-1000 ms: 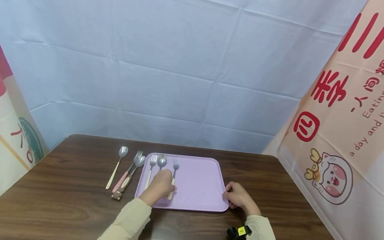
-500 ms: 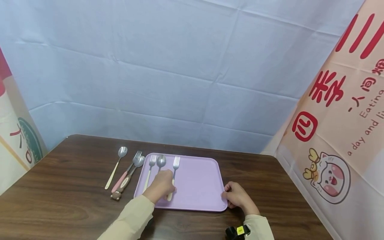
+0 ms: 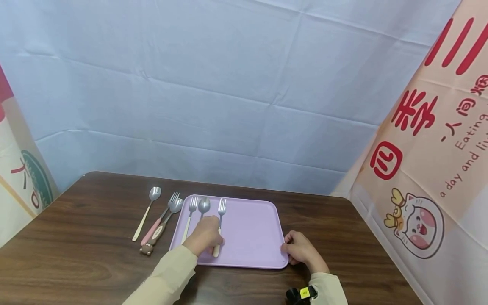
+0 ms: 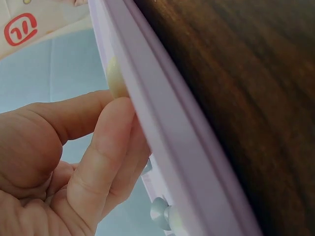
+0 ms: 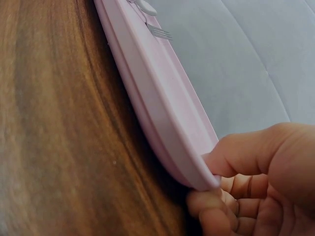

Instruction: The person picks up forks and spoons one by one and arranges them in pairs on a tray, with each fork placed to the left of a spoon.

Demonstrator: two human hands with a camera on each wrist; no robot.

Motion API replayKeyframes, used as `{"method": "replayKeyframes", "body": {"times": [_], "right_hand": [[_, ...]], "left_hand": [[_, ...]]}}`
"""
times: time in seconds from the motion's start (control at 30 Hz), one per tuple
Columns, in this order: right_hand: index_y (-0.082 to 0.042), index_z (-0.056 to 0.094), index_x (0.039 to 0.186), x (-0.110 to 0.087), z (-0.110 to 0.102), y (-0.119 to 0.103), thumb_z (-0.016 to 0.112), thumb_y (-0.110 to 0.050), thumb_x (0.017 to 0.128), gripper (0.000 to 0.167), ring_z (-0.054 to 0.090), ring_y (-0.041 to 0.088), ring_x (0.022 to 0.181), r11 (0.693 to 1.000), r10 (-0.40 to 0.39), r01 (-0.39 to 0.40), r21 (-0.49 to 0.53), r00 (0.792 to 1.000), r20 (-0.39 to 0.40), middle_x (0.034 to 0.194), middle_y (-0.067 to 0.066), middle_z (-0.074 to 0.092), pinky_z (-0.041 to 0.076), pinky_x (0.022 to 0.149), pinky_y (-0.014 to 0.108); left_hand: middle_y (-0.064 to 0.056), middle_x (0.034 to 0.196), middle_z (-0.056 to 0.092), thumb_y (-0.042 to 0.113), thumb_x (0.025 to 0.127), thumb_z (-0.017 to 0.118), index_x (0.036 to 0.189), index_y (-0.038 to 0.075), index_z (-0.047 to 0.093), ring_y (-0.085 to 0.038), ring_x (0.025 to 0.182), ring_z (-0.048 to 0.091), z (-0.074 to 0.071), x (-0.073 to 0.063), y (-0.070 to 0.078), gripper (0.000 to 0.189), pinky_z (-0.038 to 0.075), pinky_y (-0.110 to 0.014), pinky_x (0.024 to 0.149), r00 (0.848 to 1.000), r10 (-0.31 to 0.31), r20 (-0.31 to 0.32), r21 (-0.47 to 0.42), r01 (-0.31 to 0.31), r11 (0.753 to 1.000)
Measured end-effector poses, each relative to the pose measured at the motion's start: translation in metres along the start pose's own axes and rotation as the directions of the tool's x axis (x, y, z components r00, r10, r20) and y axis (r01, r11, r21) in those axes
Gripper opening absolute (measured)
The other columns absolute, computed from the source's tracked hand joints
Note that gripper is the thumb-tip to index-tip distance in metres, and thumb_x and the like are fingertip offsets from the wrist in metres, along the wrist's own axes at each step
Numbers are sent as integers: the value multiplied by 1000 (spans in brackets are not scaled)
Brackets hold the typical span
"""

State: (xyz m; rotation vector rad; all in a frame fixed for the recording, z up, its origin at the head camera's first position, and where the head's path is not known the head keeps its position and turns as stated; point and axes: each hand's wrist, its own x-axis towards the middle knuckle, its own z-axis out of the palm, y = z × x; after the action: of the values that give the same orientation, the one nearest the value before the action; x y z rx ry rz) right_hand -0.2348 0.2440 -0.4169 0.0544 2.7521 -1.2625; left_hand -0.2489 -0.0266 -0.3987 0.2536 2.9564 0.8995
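A lilac tray (image 3: 251, 233) lies on the table. In the head view my left hand (image 3: 206, 235) pinches the cream handle of a fork (image 3: 222, 207) over the tray, tines pointing away from me. The left wrist view shows the thumb and fingers around the rounded handle end (image 4: 115, 81). To the left on the tray lie a spoon (image 3: 204, 205), its handle hidden by the hand, and another fork (image 3: 192, 205) with a pale handle. My right hand (image 3: 301, 248) grips the tray's right edge near the front corner, thumb on top and fingers below in the right wrist view.
Left of the tray, on the brown wooden table (image 3: 76, 237), lie a cream-handled spoon (image 3: 145, 220), a pink-handled fork (image 3: 152, 231) and a spoon with a brown bear handle (image 3: 157, 233). A pale cloth (image 3: 213, 106) hangs behind the table.
The fork in my left hand has turned slightly, its tines shifting a little left. My right hand stays on the tray's edge.
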Motion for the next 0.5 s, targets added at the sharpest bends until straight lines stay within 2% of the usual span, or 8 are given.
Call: {"method": "replayKeyframes", "body": {"times": [0.13, 0.3, 0.5], "right_hand": [[-1, 49, 80, 0, 0, 1, 59, 2, 72, 13, 48, 14, 42, 1000, -5, 5, 1, 1000, 2, 55, 9, 49, 46, 41, 29], [-1, 49, 81, 0, -1, 0, 59, 3, 72, 13, 48, 15, 43, 1000, -5, 5, -8, 1000, 1, 56, 9, 49, 46, 41, 29], [-1, 49, 81, -1, -2, -1, 59, 3, 72, 14, 49, 15, 44, 1000, 2, -2, -13, 1000, 14, 58, 10, 49, 46, 42, 29]], "left_hand": [[-7, 55, 51, 3, 62, 80, 66, 0, 51, -11, 32, 50, 0, 0, -2, 29, 46, -21, 45, 1000, 16, -14, 13, -16, 1000], [-7, 55, 50, 4, 62, 80, 65, 1, 50, -12, 32, 50, 0, -1, -3, 30, 43, -21, 37, 1000, 11, -19, 14, -11, 1000], [-6, 56, 50, 5, 62, 80, 65, 2, 50, -12, 32, 50, 0, -1, -3, 30, 42, -22, 36, 1000, 16, -22, 20, -16, 1000]]}}
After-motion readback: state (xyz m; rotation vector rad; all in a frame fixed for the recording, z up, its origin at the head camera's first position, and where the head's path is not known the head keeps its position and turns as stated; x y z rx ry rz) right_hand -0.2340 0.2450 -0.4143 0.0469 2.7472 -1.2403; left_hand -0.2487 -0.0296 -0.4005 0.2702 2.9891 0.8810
